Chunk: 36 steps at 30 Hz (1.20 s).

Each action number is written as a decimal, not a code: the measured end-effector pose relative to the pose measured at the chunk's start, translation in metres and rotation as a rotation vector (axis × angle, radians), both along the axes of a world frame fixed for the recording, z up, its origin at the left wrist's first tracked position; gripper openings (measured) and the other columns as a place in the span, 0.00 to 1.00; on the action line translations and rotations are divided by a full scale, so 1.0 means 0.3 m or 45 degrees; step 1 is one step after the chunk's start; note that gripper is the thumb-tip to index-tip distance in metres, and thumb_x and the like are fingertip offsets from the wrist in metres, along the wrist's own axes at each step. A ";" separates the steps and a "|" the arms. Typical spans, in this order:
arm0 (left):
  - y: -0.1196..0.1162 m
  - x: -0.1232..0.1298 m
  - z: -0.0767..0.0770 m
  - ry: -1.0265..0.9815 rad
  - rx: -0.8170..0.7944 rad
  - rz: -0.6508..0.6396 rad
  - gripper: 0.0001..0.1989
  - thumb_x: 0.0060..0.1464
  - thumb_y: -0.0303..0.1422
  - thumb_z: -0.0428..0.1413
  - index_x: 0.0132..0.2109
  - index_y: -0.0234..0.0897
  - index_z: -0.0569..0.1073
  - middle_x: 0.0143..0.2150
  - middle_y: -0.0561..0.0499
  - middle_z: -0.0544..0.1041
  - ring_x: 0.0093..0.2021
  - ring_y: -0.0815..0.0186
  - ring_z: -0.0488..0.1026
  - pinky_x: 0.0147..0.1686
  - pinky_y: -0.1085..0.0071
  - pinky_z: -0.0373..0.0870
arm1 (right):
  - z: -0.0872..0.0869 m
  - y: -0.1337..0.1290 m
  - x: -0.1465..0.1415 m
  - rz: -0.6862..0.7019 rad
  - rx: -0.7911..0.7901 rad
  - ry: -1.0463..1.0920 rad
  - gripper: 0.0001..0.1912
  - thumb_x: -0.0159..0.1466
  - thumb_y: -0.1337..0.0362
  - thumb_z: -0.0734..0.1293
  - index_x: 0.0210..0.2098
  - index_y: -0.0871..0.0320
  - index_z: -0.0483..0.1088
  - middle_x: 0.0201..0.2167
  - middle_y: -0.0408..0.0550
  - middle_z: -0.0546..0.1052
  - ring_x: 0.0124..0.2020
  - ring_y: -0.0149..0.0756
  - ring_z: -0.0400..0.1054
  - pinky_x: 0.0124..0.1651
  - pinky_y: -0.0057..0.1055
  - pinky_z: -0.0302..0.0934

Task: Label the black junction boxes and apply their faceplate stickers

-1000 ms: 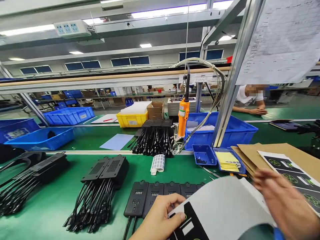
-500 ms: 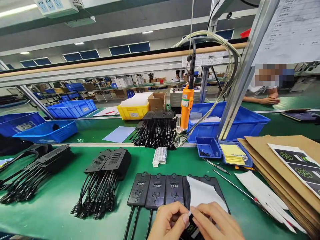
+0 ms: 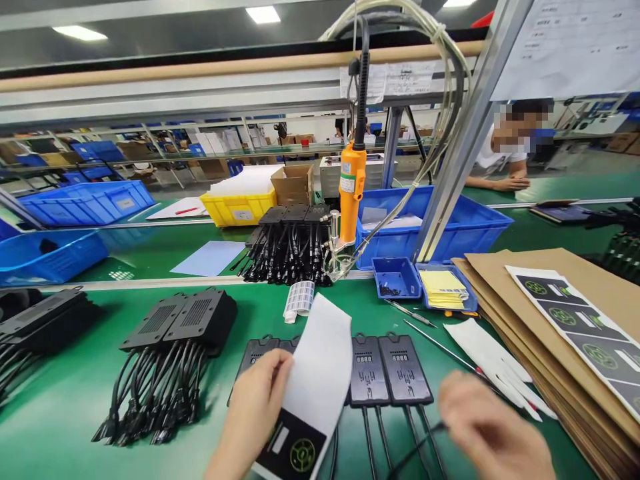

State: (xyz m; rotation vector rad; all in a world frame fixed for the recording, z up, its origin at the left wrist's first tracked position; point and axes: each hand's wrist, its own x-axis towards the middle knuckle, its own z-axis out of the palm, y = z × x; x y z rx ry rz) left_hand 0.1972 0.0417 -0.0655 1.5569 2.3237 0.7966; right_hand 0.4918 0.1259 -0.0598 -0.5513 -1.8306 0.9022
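My left hand point(image 3: 260, 400) pinches the edge of a label sheet point(image 3: 325, 347), its white backing raised and a black label with a green round logo at the lower end. My right hand point(image 3: 493, 427), blurred by motion, is off to the right with its fingers closed on a thin dark strip point(image 3: 417, 450), which I cannot make out clearly. Between the hands lies a row of black controller boxes point(image 3: 404, 373) with digit displays and cables toward me. The sheet and my left hand partly hide the row's left boxes.
Two black boxes with bundled cables point(image 3: 170, 327) lie left. A roll of small labels point(image 3: 299, 300) is behind the row. An orange electric screwdriver point(image 3: 353, 193) hangs over stacked units. White gloves point(image 3: 490, 360), a small blue screw bin point(image 3: 397, 279) and cardboard sheets point(image 3: 465, 320) are right.
My hands have moved apart: the left carries the label sheet leftward, the right swings right with a dark strip. The view has shifted right and down, and the row's right boxes are uncovered.
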 end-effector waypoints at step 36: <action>0.038 0.414 -0.245 0.733 0.212 -0.696 0.31 0.49 0.45 0.64 0.57 0.35 0.70 0.59 0.39 0.68 0.56 0.52 0.70 0.49 0.58 0.78 | -0.257 0.337 -0.023 -0.071 -1.123 -0.084 0.22 0.55 0.48 0.72 0.36 0.60 0.69 0.22 0.38 0.66 0.21 0.24 0.57 0.25 0.25 0.52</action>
